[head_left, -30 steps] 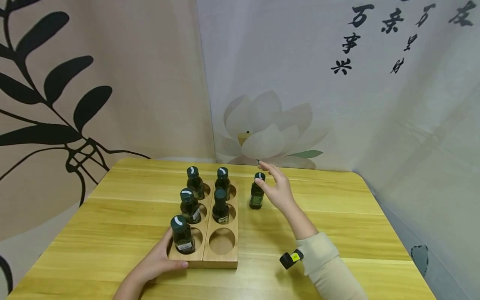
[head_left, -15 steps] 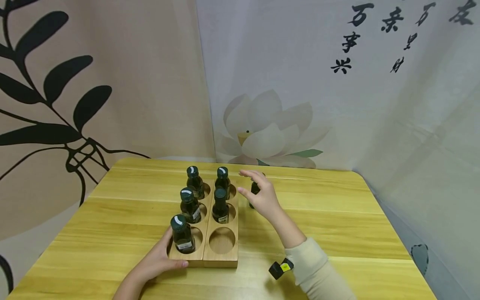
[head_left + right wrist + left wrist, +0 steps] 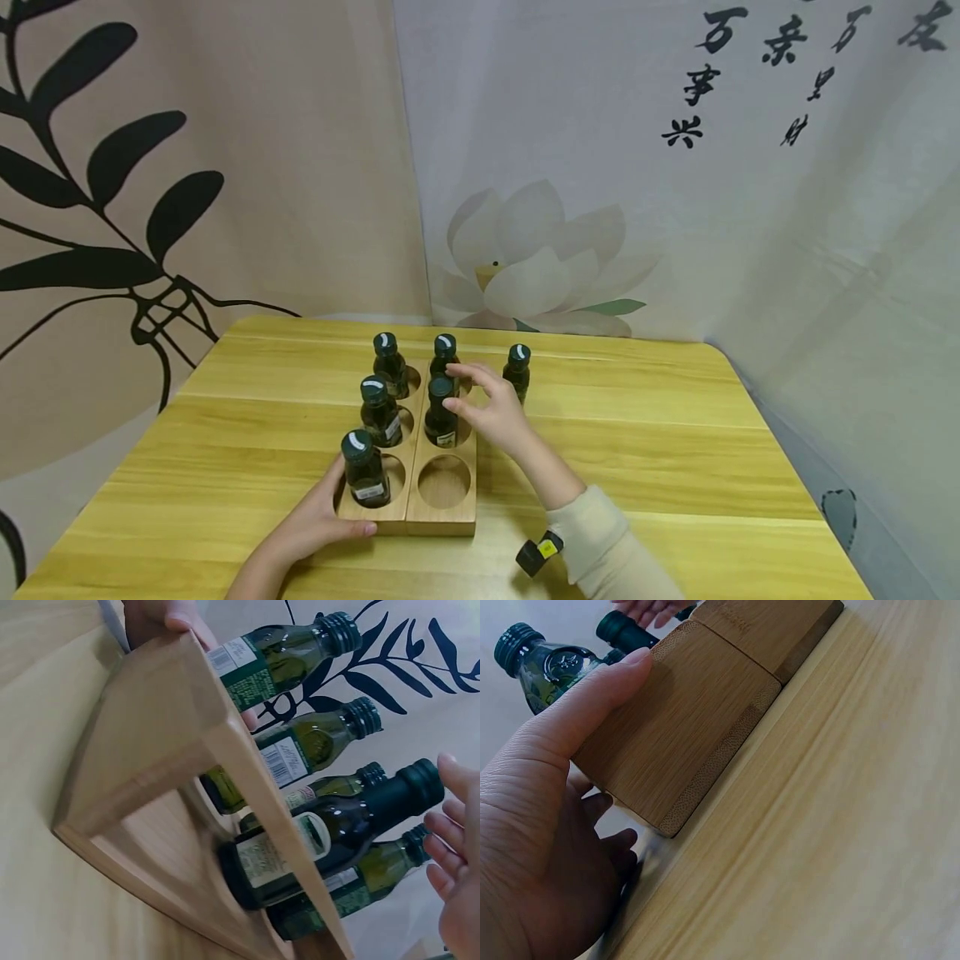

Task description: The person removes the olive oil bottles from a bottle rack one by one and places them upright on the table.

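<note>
My left hand (image 3: 318,517) grips the near left corner of a wooden bottle rack (image 3: 442,528), its thumb along the front face in the left wrist view. My right hand (image 3: 495,412) is at the neck of a dark long-capped bottle (image 3: 441,427) in the right column's middle hole. Its thumb and fingers are spread to either side of the cap (image 3: 421,784). That bottle stands upright. Other small green-capped glass bottles fill the left column: near (image 3: 367,479), middle (image 3: 381,417) and far (image 3: 390,367). Another bottle (image 3: 445,354) stands in the far right hole, partly hidden by my fingers.
The near right hole (image 3: 444,482) of the rack holds no bottle. One green-capped bottle (image 3: 517,371) stands on the table right of the rack, behind my right hand. A black device with a yellow label (image 3: 538,552) is at my right sleeve. A printed curtain (image 3: 570,167) hangs behind the table.
My right hand has moved left, away from the lone bottle on the table, to the long-capped bottle in the rack. My left hand has stayed on the rack, and the bottles stand where they were.
</note>
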The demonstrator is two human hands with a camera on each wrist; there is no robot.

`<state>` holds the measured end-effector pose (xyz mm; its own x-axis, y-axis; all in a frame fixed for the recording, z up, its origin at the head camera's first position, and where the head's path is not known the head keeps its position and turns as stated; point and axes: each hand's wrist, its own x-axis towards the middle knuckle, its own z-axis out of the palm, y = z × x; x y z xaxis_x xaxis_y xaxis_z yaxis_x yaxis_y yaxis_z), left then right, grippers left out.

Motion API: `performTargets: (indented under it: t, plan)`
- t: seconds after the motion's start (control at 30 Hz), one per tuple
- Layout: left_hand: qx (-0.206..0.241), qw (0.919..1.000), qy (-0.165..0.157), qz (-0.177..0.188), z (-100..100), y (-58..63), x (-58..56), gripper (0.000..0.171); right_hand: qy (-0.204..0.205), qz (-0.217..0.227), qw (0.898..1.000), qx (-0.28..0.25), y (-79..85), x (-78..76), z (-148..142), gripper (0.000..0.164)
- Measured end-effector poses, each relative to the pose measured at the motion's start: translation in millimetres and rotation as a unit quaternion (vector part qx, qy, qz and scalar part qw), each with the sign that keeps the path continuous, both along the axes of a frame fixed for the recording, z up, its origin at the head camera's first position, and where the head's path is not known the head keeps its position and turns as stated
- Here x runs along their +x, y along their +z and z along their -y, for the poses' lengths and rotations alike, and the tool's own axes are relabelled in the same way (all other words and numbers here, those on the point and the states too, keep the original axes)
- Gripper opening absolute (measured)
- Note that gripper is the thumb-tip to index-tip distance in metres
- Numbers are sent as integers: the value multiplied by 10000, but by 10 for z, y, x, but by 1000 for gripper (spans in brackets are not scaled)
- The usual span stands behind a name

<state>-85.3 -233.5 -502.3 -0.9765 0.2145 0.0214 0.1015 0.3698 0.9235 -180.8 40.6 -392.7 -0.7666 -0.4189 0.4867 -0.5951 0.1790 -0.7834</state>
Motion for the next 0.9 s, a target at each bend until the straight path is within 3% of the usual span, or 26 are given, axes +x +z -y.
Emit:
performTargets:
  t: [0.3,0.5,0.9]
  plan:
    - [78,10000,-18,59,1,-7,-1,118,-220,747,9969,89,-399,-187,98,47]
    - [83,10000,-51,16,3,-2,-4,118,-286,740,9966,204,-456,-190,128,43]
    - [81,9999,-61,-23,6,-4,-10,118,-334,510,9978,-257,-477,-166,191,34]
